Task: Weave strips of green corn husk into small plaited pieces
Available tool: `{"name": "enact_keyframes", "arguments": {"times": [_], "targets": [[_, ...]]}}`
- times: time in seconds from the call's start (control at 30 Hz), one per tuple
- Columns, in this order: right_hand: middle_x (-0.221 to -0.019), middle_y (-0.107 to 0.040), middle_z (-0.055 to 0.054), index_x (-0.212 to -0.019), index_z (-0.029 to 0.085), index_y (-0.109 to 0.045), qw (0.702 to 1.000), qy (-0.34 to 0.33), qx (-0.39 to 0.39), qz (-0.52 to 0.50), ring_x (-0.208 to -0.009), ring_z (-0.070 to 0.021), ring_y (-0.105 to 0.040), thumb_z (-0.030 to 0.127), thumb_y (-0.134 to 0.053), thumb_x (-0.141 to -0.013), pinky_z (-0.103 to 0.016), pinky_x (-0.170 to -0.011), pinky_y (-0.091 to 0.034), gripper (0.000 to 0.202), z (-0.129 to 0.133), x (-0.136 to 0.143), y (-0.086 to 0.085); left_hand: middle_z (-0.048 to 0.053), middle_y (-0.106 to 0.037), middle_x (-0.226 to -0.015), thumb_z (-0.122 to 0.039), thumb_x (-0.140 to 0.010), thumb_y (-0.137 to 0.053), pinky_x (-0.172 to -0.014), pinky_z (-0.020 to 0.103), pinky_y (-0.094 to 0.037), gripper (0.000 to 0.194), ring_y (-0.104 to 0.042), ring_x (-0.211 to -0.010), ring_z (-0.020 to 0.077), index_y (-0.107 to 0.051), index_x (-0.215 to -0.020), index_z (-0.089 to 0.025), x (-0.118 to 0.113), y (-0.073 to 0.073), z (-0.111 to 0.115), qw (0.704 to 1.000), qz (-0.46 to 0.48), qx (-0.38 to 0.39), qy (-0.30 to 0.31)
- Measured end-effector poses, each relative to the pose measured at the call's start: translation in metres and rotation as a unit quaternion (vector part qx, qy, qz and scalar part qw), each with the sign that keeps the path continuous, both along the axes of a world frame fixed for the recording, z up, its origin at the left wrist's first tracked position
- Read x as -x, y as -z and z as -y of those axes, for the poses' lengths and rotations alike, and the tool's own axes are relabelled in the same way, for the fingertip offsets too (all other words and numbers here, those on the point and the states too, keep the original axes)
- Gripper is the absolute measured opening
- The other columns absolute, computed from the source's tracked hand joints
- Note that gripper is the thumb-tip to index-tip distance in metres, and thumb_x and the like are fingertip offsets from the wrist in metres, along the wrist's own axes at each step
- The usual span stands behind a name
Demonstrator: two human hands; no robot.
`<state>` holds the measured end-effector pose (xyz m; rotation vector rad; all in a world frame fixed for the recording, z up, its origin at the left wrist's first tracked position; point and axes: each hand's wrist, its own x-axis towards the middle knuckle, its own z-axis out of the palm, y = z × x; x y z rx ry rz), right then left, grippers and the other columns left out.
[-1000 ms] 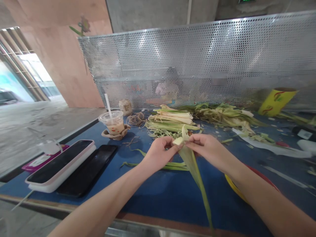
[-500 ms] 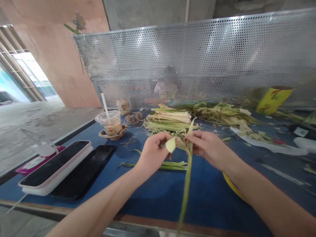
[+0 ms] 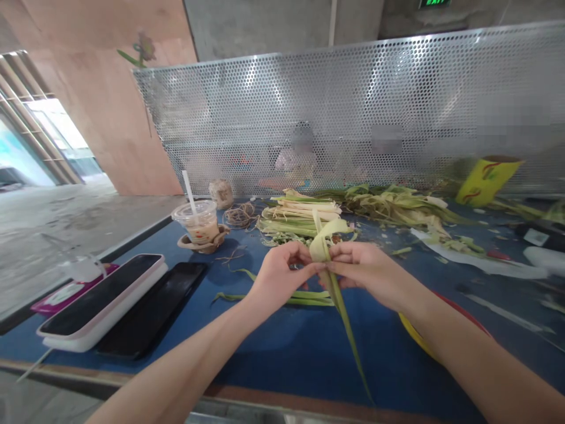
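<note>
A long green leaf strip point(image 3: 346, 321), looking like corn husk, is folded over into a loop near its upper end. My left hand point(image 3: 286, 268) pinches the strip just under the loop, thumb against the fold. From the other side my right hand point(image 3: 366, 268) grips it too, the two thumbs almost meeting. The strip's narrow tail hangs down to the right, over the blue table. Behind the hands lies a stack of pale and green stalks point(image 3: 304, 212). Several cut green strips point(image 3: 309, 298) rest on the table below my fingers, partly hidden.
At left stand a lidded drink cup point(image 3: 198, 227) with a straw, a thick phone point(image 3: 103, 300) and a black phone point(image 3: 154, 309). Twine point(image 3: 239, 216) lies behind. A leaf pile point(image 3: 392, 203), a yellow container point(image 3: 488, 179) and a perforated metal screen point(image 3: 247, 118) are farther back.
The strip has been wrapped over into a loop, and its tail has swung to the right. Both hands have come together at the fold.
</note>
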<state>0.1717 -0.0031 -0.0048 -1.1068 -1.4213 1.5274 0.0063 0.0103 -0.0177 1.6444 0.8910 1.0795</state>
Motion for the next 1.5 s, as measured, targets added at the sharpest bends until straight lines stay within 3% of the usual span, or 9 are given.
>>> {"name": "enact_keyframes", "arguments": {"times": [0.2,0.43,0.57,0.67,0.77,0.9,1.07,1.37,1.5], "targets": [[-0.075,-0.069,-0.004,-0.079,0.016,-0.062,0.999,0.034,0.015,0.002,-0.066,-0.0162,-0.066,0.024,-0.070,-0.065,-0.028,-0.061,-0.055,0.018,-0.001,0.002,0.000,-0.003,-0.055,-0.059,-0.019,-0.069,-0.062,-0.045,0.020,-0.042,0.007,-0.049,-0.045,0.0071,-0.057,-0.066,-0.015,-0.001,0.003,0.001,0.997,-0.040,-0.043,-0.055],[-0.067,-0.067,-0.003,-0.073,0.015,-0.060,0.996,0.071,0.023,-0.046,-0.059,-0.0111,-0.064,0.015,-0.058,-0.075,-0.024,-0.061,-0.055,0.003,-0.008,-0.007,0.000,0.004,-0.060,-0.072,-0.014,-0.073,-0.059,-0.059,0.023,-0.046,0.008,-0.057,-0.068,0.0133,-0.064,-0.067,-0.017,0.001,0.002,0.008,0.964,-0.048,-0.245,-0.090],[-0.079,-0.069,-0.005,-0.077,0.014,-0.060,0.993,0.095,-0.002,-0.074,-0.067,-0.0107,-0.065,0.014,-0.058,-0.077,-0.021,-0.062,-0.056,0.002,-0.015,-0.017,-0.004,0.004,-0.062,-0.073,-0.011,-0.072,-0.061,-0.066,0.026,-0.049,0.010,-0.060,-0.074,0.0148,-0.064,-0.066,-0.018,0.005,-0.007,0.015,0.957,0.012,-0.278,-0.085],[-0.084,-0.069,-0.006,-0.078,0.015,-0.060,0.989,0.108,-0.002,-0.101,-0.072,-0.0109,-0.066,0.013,-0.056,-0.080,-0.020,-0.067,-0.057,0.004,-0.020,-0.023,-0.006,0.002,-0.061,-0.073,-0.009,-0.070,-0.064,-0.064,0.025,-0.050,0.010,-0.062,-0.074,0.0149,-0.064,-0.068,-0.019,0.008,-0.012,0.017,0.963,0.094,-0.239,-0.079],[-0.086,-0.069,-0.007,-0.076,0.014,-0.062,0.979,0.163,-0.018,-0.124,-0.073,-0.0115,-0.066,0.010,-0.055,-0.079,-0.021,-0.072,-0.057,0.009,-0.028,-0.032,-0.005,-0.002,-0.058,-0.070,-0.013,-0.066,-0.068,-0.046,0.020,-0.047,0.011,-0.060,-0.056,0.0097,-0.059,-0.066,-0.020,0.011,-0.018,0.016,0.960,0.213,-0.172,-0.066],[-0.085,-0.068,-0.005,-0.072,0.018,-0.063,0.958,0.240,-0.067,-0.141,-0.077,-0.0125,-0.065,0.010,-0.055,-0.078,-0.024,-0.080,-0.055,0.012,-0.043,-0.054,-0.004,-0.004,-0.055,-0.062,-0.026,-0.065,-0.071,-0.030,0.017,-0.033,0.022,-0.046,-0.036,0.0042,-0.051,-0.063,-0.018,0.015,-0.032,0.015,0.945,0.292,-0.091,-0.117],[-0.078,-0.067,-0.003,-0.065,0.020,-0.061,0.931,0.324,-0.104,-0.132,-0.071,-0.0116,-0.064,0.010,-0.056,-0.076,-0.025,-0.078,-0.055,0.016,-0.056,-0.084,-0.003,-0.004,-0.054,-0.059,-0.027,-0.062,-0.073,-0.029,0.014,-0.027,0.027,-0.047,-0.042,0.0049,-0.047,-0.063,-0.018,0.017,-0.039,0.009,0.933,0.316,-0.087,-0.149],[-0.074,-0.068,-0.006,-0.056,0.023,-0.050,0.865,0.470,-0.160,-0.071,-0.050,-0.0107,-0.054,0.015,-0.058,-0.072,-0.027,-0.044,-0.041,0.020,-0.052,-0.159,-0.008,-0.005,-0.052,-0.062,-0.018,-0.060,-0.071,-0.031,0.012,-0.024,0.026,-0.046,-0.046,0.0027,-0.045,-0.064,-0.017,0.019,-0.034,-0.006,0.928,0.343,-0.036,-0.145],[-0.067,-0.065,-0.008,-0.054,0.026,-0.044,0.880,0.430,-0.201,-0.020,-0.058,-0.0194,-0.059,0.024,-0.056,-0.073,-0.035,-0.049,-0.043,0.023,-0.052,-0.176,-0.006,-0.005,-0.051,-0.056,-0.019,-0.056,-0.073,-0.031,0.012,-0.022,0.028,-0.042,-0.040,0.0017,-0.046,-0.061,-0.015,0.019,-0.032,-0.008,0.953,0.276,0.049,-0.119]]}}
